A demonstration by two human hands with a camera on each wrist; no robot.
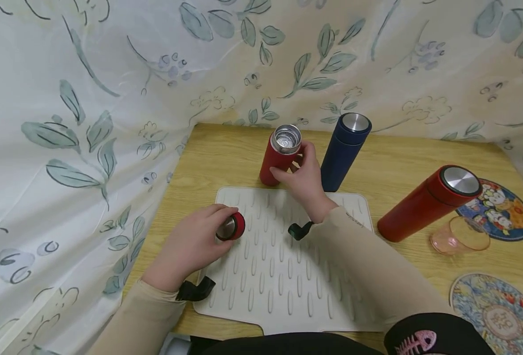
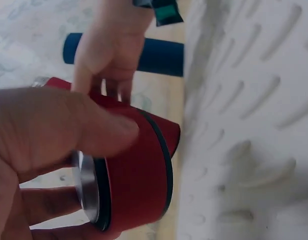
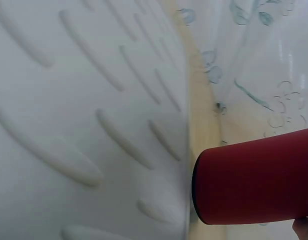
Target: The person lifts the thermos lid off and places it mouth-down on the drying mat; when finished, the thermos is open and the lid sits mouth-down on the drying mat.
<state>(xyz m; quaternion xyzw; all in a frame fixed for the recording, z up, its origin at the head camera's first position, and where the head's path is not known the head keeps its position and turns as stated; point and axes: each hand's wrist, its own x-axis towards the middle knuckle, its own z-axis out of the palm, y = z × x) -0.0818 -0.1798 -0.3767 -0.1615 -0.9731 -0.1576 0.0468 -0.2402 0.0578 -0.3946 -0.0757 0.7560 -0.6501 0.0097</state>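
My left hand [image 1: 192,246] grips a small red thermos lid [image 1: 237,226] with a silver disc on its top, over the left edge of the white ribbed mat. Large in the left wrist view, the lid [image 2: 139,180] has the thumb across its red side. Beyond the mat's far edge, my right hand [image 1: 308,182] holds a red thermos [image 1: 272,165] upright, with thumb and fingers round its side. Its mouth is uncovered and shows a perforated metal strainer [image 1: 285,140]. In the right wrist view, the red thermos's base [image 3: 244,185] appears beside the mat, with one fingertip at the corner.
A closed blue thermos [image 1: 343,153] stands just right of my right hand. Farther right are another closed red thermos [image 1: 421,207], a pink clear glass [image 1: 457,239] and two patterned round mats. The white mat [image 1: 279,276] covers the table's front middle. A floral curtain [image 1: 243,64] borders the table.
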